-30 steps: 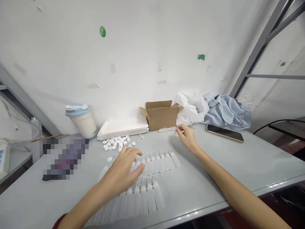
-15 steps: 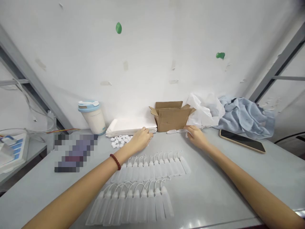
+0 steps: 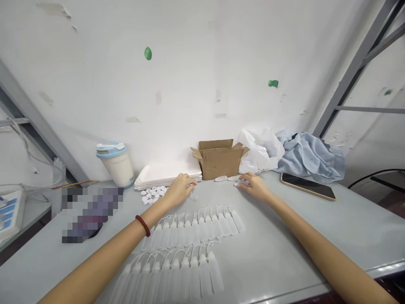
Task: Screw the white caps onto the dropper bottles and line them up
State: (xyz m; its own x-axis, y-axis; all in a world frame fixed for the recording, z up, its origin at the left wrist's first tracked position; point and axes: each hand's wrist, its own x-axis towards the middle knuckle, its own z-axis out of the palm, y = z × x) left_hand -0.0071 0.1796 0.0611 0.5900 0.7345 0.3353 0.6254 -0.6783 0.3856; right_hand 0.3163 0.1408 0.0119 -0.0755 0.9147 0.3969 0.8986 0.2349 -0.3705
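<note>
My left hand (image 3: 180,190), a red bead bracelet on its wrist, is closed in a pinch above the table in front of a stack of white sheets. A small translucent piece (image 3: 193,195) shows faintly at its fingertips; its kind is unclear. White caps (image 3: 152,194) lie in a loose pile left of that hand. My right hand (image 3: 254,185) has its fingers closed on a small white piece (image 3: 237,184) at the table, right of the small translucent tubes (image 3: 220,179) before the cardboard box. Nearer me, translucent squeeze bottles (image 3: 202,230) with thin curved tips lie in two rows.
Along the wall stand a lidded cup (image 3: 117,166), the white stack (image 3: 167,172), an open cardboard box (image 3: 221,162), a white plastic bag (image 3: 261,147) and a blue cloth (image 3: 311,156). A phone (image 3: 308,185) lies at right. A blurred-out item (image 3: 95,215) lies at left.
The view has shifted a little. My left hand has come slightly away from the white stack, and a translucent piece now shows at its fingertips. My right hand's fingers stay low beside the box.
</note>
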